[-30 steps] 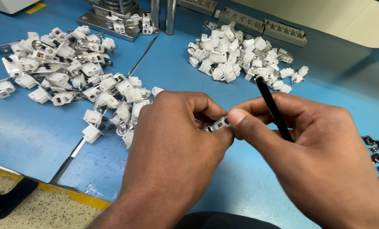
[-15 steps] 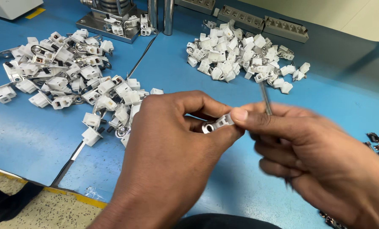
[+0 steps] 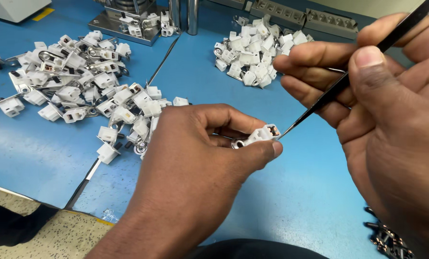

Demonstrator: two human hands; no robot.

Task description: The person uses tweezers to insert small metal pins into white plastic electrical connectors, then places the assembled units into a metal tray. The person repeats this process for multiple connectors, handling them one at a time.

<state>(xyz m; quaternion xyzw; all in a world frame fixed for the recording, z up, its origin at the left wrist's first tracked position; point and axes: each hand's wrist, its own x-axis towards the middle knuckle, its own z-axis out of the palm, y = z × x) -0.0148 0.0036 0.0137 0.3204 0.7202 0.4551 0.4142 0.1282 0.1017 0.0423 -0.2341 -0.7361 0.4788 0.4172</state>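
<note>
My left hand (image 3: pixel 200 168) pinches a small white plastic connector (image 3: pixel 263 134) with a metal ring terminal between thumb and fingers, low in the middle of the view. My right hand (image 3: pixel 387 115) grips black tweezers (image 3: pixel 349 79) like a pen; their fine tip sits right at the open end of the connector. The tweezers slant from the top right corner down to the connector.
A big heap of white connectors with metal terminals (image 3: pixel 80 91) lies on the blue table (image 3: pixel 301 201) at the left. A second heap (image 3: pixel 253 52) lies at the top centre. A metal fixture (image 3: pixel 137 19) stands at the back. Small dark metal parts (image 3: pixel 387 240) lie at the bottom right.
My right hand has lifted and drawn closer to the camera, and the tweezers have swung so their tip now points at the connector's end. My left hand still holds the connector.
</note>
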